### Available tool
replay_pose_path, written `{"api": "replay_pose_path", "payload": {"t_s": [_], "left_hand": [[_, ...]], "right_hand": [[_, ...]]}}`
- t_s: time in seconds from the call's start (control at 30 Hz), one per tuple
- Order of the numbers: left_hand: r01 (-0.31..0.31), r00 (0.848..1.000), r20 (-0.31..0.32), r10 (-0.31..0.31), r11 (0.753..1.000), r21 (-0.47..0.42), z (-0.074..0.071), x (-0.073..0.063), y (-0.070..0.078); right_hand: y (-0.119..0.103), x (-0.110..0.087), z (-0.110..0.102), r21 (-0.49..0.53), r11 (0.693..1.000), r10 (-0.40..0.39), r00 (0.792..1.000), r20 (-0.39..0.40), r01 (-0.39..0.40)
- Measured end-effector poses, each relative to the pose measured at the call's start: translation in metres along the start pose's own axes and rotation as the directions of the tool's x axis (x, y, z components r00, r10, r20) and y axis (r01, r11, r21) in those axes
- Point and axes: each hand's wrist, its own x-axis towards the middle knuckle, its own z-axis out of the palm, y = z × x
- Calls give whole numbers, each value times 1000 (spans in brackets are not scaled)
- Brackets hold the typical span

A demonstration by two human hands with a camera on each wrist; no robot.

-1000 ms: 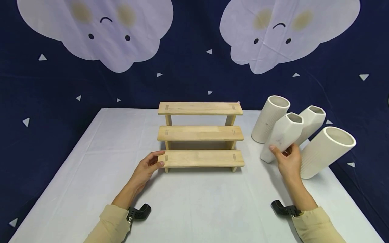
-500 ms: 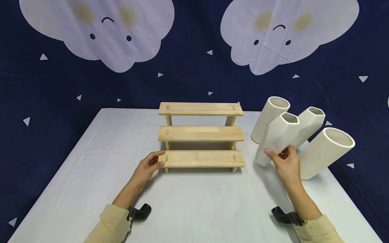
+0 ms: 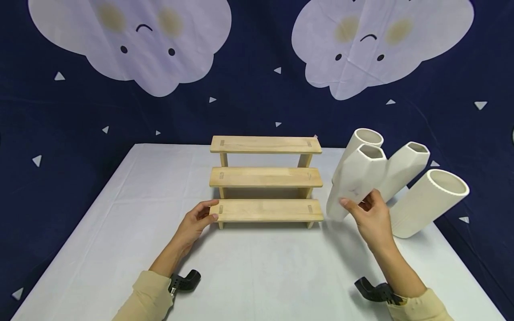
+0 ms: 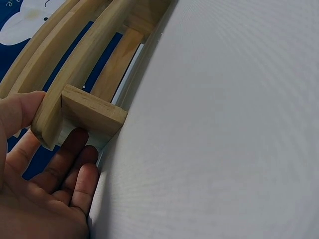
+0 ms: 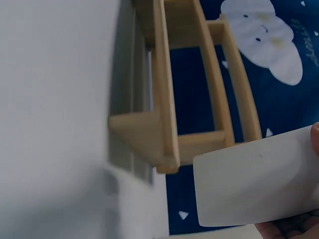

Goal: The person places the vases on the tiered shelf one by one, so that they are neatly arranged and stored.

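Observation:
A three-tier wooden display stand (image 3: 266, 209) stands on the white table. My left hand (image 3: 192, 226) holds the left end of its lowest step; the left wrist view shows the thumb against the board's end (image 4: 50, 117) and other fingers curled below it, by the leg. My right hand (image 3: 372, 217) grips a white faceted vase (image 3: 355, 178) low on its body, thumb on the near side. The vase leans right, its six-sided mouth up. In the right wrist view the vase's lower part (image 5: 249, 179) shows to the right of the stand's end.
Behind the held vase stands a ribbed white cylinder vase (image 3: 368, 136), partly hidden. Another faceted white vase (image 3: 407, 162) and a wide oval white vase (image 3: 427, 203) stand near the table's right edge. A dark blue cloud-print cloth (image 3: 257, 89) hangs behind the table.
My right hand has moved left with the faceted vase, away from the other vases and towards the stand. My left hand stays at the step's left end.

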Motion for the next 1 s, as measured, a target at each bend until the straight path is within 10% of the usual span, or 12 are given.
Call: {"api": "replay_pose_path", "payload": {"t_s": [1.0], "left_hand": [[-22, 1000, 0, 22, 1000, 2, -1, -1, 0]], "right_hand": [[-57, -4, 45, 163, 981, -147, 951, 272, 105]]}}
